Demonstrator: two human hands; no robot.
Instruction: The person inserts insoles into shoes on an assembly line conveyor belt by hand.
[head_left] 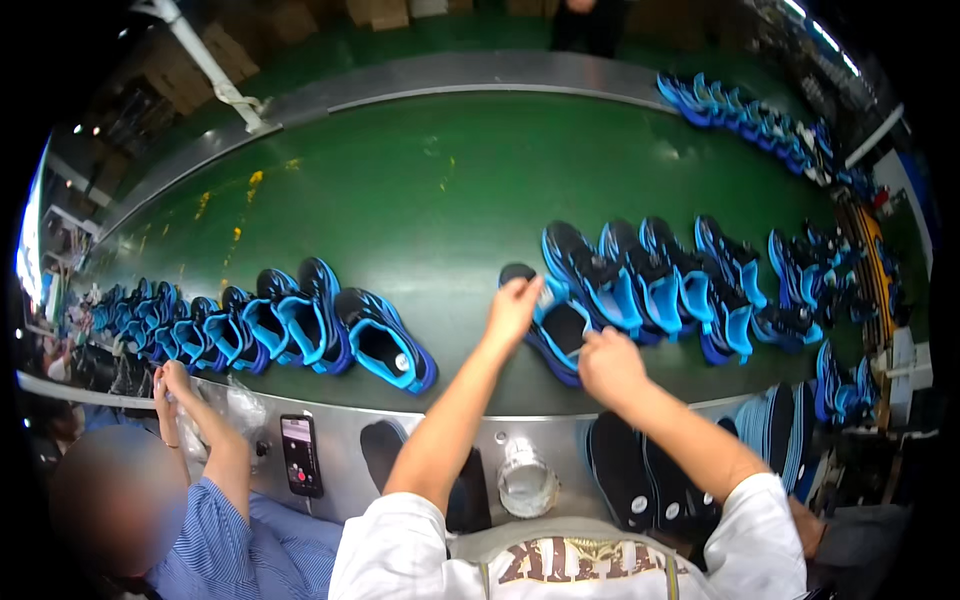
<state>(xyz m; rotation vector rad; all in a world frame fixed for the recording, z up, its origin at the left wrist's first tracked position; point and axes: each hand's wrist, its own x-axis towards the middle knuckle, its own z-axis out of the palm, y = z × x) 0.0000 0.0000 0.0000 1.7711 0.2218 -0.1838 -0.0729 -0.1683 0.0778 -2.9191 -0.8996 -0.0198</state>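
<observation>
A black and bright-blue sneaker (562, 330) lies on the green belt in front of me, its toe pointing away and its opening facing up. My left hand (514, 308) pinches the sneaker by its upper, near the tongue. My right hand (612, 368) is closed at the right side of the collar, close to the heel. Its fingertips rest at the opening's edge, and I cannot make out whether anything else is in them. Inside the shoe the dark footbed shows.
Rows of similar sneakers (385, 345) line the green belt (400, 180) on both sides. On the metal ledge lie black insoles (620, 465), a clear cup (527, 480) and a phone (299, 455). A co-worker in a striped shirt (215, 535) sits at left.
</observation>
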